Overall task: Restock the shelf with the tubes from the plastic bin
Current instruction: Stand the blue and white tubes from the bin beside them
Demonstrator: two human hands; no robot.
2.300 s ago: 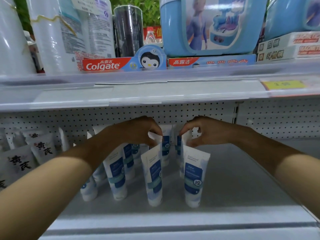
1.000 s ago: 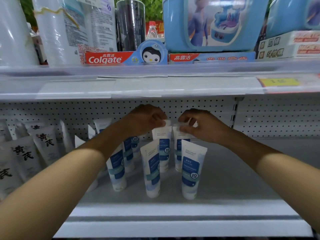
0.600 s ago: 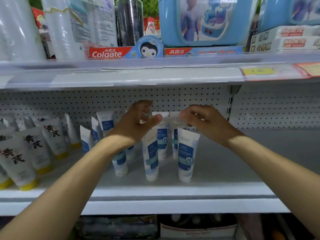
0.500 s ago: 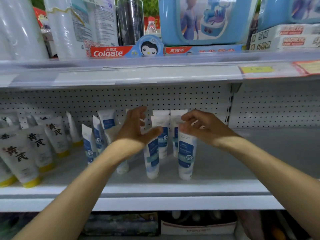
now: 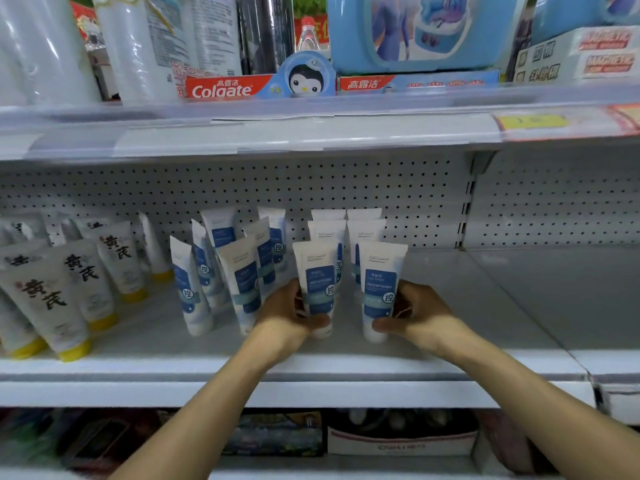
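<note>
In the centre of the frame our left grip [image 5: 287, 313] is curled round the lower part of the left tube [image 5: 317, 282], with the thumb across its front near the cap. Our right grip [image 5: 419, 313] is clamped the same way on the right tube [image 5: 379, 289] just beside it. Both tubes stand upright, cap down, at the front of the shelf [image 5: 485, 306]. Matching blue-label tubes [image 5: 242, 282] stand in rows behind and to the left. Yellow-capped tubes [image 5: 52, 299] lean at the left edge, and a Colgate box [image 5: 225, 88] lies higher up.
</note>
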